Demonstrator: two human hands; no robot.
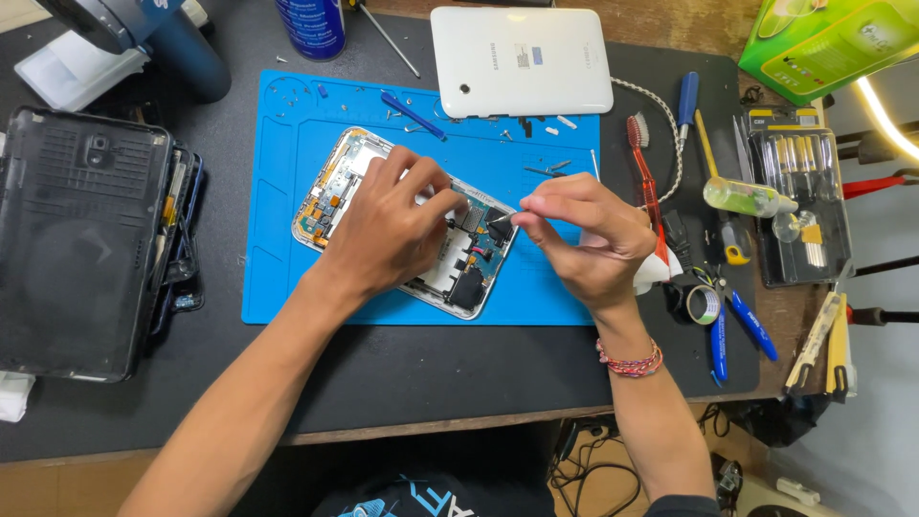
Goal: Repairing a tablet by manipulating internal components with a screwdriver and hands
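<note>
- I see a dark desk mat [402, 373] on a wooden bench, with a blue repair mat [278, 239] laid on it.
- The opened tablet [330, 196] lies on the blue mat, its long axis running from ten o'clock to four o'clock, circuit boards exposed.
- My left hand [392, 225] rests on the tablet's middle, fingers curled and pressing down; it grips nothing I can make out.
- My right hand [584, 235] sits at three o'clock of the tablet, thumb and forefinger pinched on a thin pointed tool [504, 218], perhaps tweezers, tip aimed at nine o'clock, just at the board's right end.
- The white back cover [522, 59] lies at twelve o'clock; a red brush [643, 163] lies beyond the right hand.
</note>
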